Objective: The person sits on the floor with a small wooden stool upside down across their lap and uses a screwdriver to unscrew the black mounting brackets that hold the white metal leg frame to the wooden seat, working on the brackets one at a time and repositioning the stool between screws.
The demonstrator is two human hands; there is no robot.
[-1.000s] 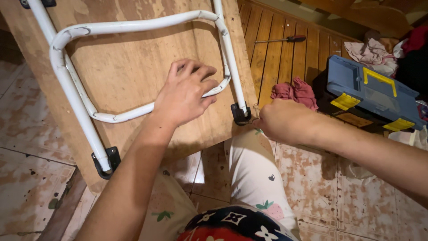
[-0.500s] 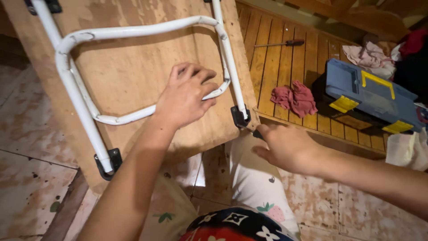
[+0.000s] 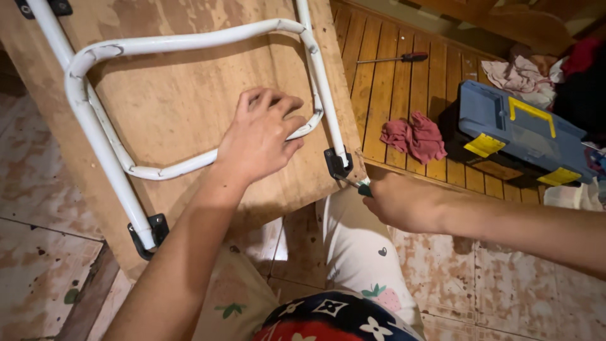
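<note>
Our left hand (image 3: 262,136) presses on the wooden board (image 3: 183,95), fingers curled over the white metal tube (image 3: 189,165); our right hand (image 3: 404,202) grips a screwdriver (image 3: 361,187), its tip at the black bracket (image 3: 338,163) on the board's near corner.

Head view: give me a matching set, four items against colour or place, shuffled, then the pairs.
Items:
1. toolbox
2. rag
3. tube frame
4. loose screwdriver

Descriptions:
A. white, under the left hand
B. dark red, crumpled on the slats
C. blue with yellow latches
D. far on the slatted floor, red handle

Pairs: 1-C, 2-B, 3-A, 4-D
</note>
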